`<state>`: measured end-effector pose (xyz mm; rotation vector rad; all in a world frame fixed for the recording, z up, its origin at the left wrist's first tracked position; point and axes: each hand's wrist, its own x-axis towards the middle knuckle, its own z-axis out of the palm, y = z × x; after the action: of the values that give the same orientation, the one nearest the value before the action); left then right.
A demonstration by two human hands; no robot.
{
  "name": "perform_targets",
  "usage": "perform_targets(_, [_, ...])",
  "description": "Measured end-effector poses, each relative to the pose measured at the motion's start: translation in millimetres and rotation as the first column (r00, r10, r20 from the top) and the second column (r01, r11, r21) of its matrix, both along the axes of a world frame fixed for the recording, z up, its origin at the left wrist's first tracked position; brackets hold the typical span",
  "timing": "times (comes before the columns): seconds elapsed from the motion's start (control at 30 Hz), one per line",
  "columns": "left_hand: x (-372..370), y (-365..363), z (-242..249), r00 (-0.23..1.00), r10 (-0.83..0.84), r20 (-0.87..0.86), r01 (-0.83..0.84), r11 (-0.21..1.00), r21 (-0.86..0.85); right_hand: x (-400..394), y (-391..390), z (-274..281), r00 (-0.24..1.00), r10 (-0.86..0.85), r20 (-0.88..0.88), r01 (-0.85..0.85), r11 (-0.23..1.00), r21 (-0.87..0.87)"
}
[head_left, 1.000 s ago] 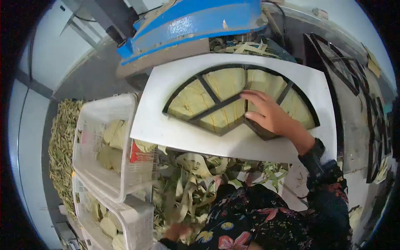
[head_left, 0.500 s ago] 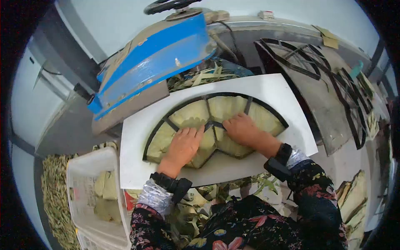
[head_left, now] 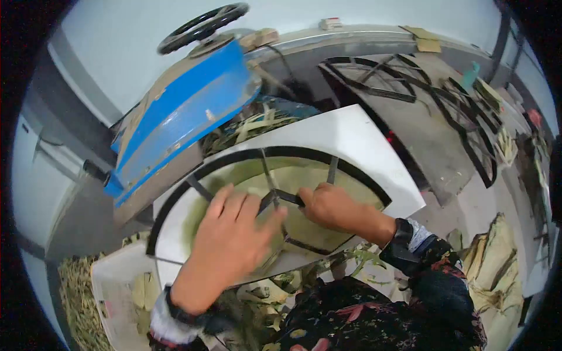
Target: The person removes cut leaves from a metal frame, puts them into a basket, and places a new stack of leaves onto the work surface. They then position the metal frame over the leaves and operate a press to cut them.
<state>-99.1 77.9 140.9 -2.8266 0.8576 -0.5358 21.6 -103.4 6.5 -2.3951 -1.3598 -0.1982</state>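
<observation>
My right hand (head_left: 336,206) grips the inner bar of a black fan-shaped frame (head_left: 295,152) with dividing spokes. The left hand (head_left: 228,245) is over the left half of the same frame, its fingers spread apart and slightly blurred. Beneath the frame, a fan of pale green leaf-like sheet (head_left: 301,175) lies on a white board (head_left: 351,126). The frame's outer left edge is shifted off the sheet, with bare board showing inside it, and its near left bar reaches past the board's left side.
A blue machine (head_left: 187,99) with a black handwheel (head_left: 205,27) stands at the back left. More black frames (head_left: 369,88) lie on a grey surface at right. A white crate (head_left: 117,275) holds cut leaf pieces. Dried leaves (head_left: 492,263) are piled at right.
The frame has come up and toward me, away from the sheet's outline. My left hand has let go of the centre bar and opened. The view has turned to the right.
</observation>
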Motion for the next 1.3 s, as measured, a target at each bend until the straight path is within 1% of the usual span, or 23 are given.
perform_targets(0.03, [-6, -15, 16, 0.994, -0.081, 0.077, 0.084, 0.996, -0.037, -1, -12, 10, 0.999, -0.032, 0.009, 0.032, 0.999, -0.010])
perform_targets(0.1, [-39, -20, 9, 0.897, -0.438, -0.050, 0.409, 0.869, -0.279, -1, -38, 29, 0.995, -0.087, -0.043, 0.089, 0.994, 0.065])
perform_targets(0.13, [-41, -32, 0, 0.889, -0.456, -0.040, 0.428, 0.859, -0.282, 0, -56, 38, 0.994, -0.106, -0.034, 0.108, 0.992, 0.059])
perform_targets(0.2, [-37, -61, -25, 0.721, -0.149, -0.677, 0.104, 0.989, -0.107, 4, -106, 46, 0.988, -0.154, 0.029, 0.152, 0.987, 0.050])
perform_targets(0.23, [-28, -67, -47, 0.718, -0.159, -0.677, 0.118, 0.987, -0.107, 6, -127, 46, 0.959, -0.279, 0.036, 0.279, 0.960, 0.020])
perform_targets(0.3, [-3, -75, -101, 0.971, -0.001, -0.237, -0.078, 0.943, -0.325, 15, -173, 42, 0.882, -0.471, 0.035, 0.471, 0.882, -0.005])
perform_targets(0.47, [14, -89, -137, 0.952, 0.152, -0.265, -0.217, 0.947, -0.236, 52, -277, 3, 0.694, -0.719, 0.033, 0.715, 0.683, -0.146])
perform_targets(0.5, [13, -91, -139, 0.926, 0.190, -0.327, -0.267, 0.941, -0.207, 63, -299, -16, 0.702, -0.707, 0.089, 0.712, 0.700, -0.051])
perform_targets(0.53, [12, -93, -141, 0.913, 0.219, -0.344, -0.300, 0.933, -0.201, 79, -317, -30, 0.600, -0.800, 0.029, 0.792, 0.588, -0.167])
perform_targets(0.63, [15, -101, -155, 0.884, 0.275, -0.377, -0.337, 0.936, -0.106, 97, -340, -43, 0.582, -0.807, 0.099, 0.813, 0.572, -0.108])
perform_targets(0.7, [13, -110, -174, 0.952, 0.279, -0.129, -0.284, 0.958, -0.028, 112, -357, -60, 0.527, -0.840, 0.127, 0.847, 0.508, -0.154])
perform_targets(0.77, [15, -125, -176, 0.901, 0.430, -0.058, -0.432, 0.902, -0.023, 110, -347, -45, 0.455, -0.890, -0.017, 0.877, 0.451, -0.165])
perform_targets(0.83, [14, -123, -167, 0.888, 0.447, -0.108, -0.453, 0.891, -0.035, 123, -366, -54, 0.488, -0.861, 0.141, 0.839, 0.420, -0.345])
perform_targets(0.87, [16, -121, -159, 0.899, 0.412, -0.151, -0.425, 0.902, -0.070, 115, -345, -33, 0.415, -0.904, -0.101, 0.858, 0.426, -0.287])
perform_targets(0.9, [13, -110, -146, 0.884, 0.445, -0.144, -0.456, 0.887, -0.063, 110, -332, -21, 0.482, -0.864, 0.143, 0.854, 0.428, -0.294])
perform_targets(0.93, [7, -96, -129, 0.849, 0.452, -0.272, -0.522, 0.795, -0.308, 111, -321, -16, 0.510, -0.771, 0.382, 0.858, 0.423, -0.291])
perform_targets(0.97, [-3, -81, -116, 0.819, 0.415, -0.396, -0.572, 0.632, -0.523, 119, -314, -17, 0.528, -0.758, 0.383, 0.848, 0.445, -0.288])
perform_targets(1.03, [-36, -46, -98, 0.786, 0.501, -0.362, -0.546, 0.288, -0.787, 134, -304, -22, 0.659, -0.637, 0.400, 0.691, 0.723, 0.013])
perform_targets(1.07, [-49, -30, -98, 0.763, 0.536, -0.361, -0.462, 0.062, -0.885, 128, -277, -11, 0.671, -0.623, 0.402, 0.676, 0.737, 0.015])
perform_targets(1.1, [-58, -17, -103, 0.738, 0.570, -0.361, -0.332, -0.160, -0.930, 112, -230, 11, 0.779, -0.577, 0.246, 0.586, 0.809, 0.044])
perform_targets(1.13, [-62, -10, -114, 0.727, 0.589, -0.354, -0.322, -0.164, -0.932, 98, -188, 29, 0.863, -0.498, 0.086, 0.491, 0.867, 0.089])
perform_targets(1.2, [-71, 5, -144, 0.709, 0.552, -0.438, -0.121, -0.516, -0.848, 92, -125, 38, 0.953, -0.274, -0.125, 0.295, 0.935, 0.199])
perform_targets(1.3, [-79, 8, -176, 0.677, 0.493, -0.547, -0.169, -0.618, -0.767, 84, -38, 30, 0.951, 0.088, -0.297, 0.006, 0.954, 0.300])
